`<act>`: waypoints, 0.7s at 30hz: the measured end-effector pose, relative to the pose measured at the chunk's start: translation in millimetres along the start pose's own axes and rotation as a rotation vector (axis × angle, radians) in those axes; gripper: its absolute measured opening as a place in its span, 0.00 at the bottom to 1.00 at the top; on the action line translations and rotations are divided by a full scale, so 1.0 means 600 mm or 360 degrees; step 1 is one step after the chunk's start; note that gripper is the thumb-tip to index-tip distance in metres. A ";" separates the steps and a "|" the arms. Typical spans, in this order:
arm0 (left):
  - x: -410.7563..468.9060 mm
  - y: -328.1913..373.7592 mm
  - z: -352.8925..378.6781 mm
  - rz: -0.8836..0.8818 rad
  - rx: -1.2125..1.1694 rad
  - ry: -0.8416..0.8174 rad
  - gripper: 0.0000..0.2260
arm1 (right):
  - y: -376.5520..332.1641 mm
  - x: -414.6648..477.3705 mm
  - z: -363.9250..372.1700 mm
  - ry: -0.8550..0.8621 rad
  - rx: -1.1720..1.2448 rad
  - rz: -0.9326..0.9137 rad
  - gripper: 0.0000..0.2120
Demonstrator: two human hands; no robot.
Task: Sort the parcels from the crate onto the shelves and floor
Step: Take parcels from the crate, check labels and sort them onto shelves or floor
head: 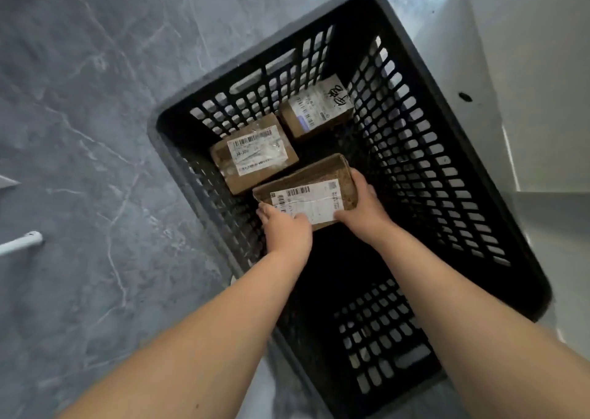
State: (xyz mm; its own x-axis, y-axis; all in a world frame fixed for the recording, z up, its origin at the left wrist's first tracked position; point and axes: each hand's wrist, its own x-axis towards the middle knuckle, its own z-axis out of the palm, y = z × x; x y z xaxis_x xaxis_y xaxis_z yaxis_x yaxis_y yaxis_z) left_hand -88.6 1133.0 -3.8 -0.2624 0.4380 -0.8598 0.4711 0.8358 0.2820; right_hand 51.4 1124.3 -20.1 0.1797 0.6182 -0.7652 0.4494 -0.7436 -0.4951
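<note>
Both forearms reach from 6 o'clock down into the black crate (424, 176), where the left hand (287, 230) curls round the 7 o'clock corner of a labelled parcel (306, 192) and the right hand (364, 207) clasps its 4 o'clock end. That parcel sits near the crate's middle, label up; whether it rests on the bottom I cannot tell. Just beside it at 10 o'clock lies a second parcel (253, 152), a third parcel (316, 108) lies at 12 o'clock in the far corner, and grey floor (79, 131) spreads toward 9 o'clock.

Black crate (447, 169) stands on grey marbled floor (79, 131).
</note>
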 end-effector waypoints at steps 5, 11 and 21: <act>0.024 -0.022 0.003 0.0010 0.0141 -0.0007 0.28 | -0.011 0.049 0.046 -0.0057 0.0049 -0.0071 0.42; 0.026 -0.013 -0.003 0.0105 0.0110 -0.0066 0.25 | -0.018 0.065 0.045 -0.0085 0.0042 -0.0030 0.42; -0.060 0.056 -0.033 0.0356 0.0344 -0.0063 0.24 | -0.105 -0.010 -0.004 0.0181 -0.0548 -0.0082 0.38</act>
State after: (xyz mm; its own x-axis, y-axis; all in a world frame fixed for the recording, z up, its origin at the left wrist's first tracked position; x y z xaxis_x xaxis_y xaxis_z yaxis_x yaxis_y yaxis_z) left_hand -79.8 1151.7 45.0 -0.1010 0.5860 -0.8040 0.6825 0.6288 0.3725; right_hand 23.8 1168.2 16.7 0.2368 0.6912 -0.6828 0.7252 -0.5934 -0.3492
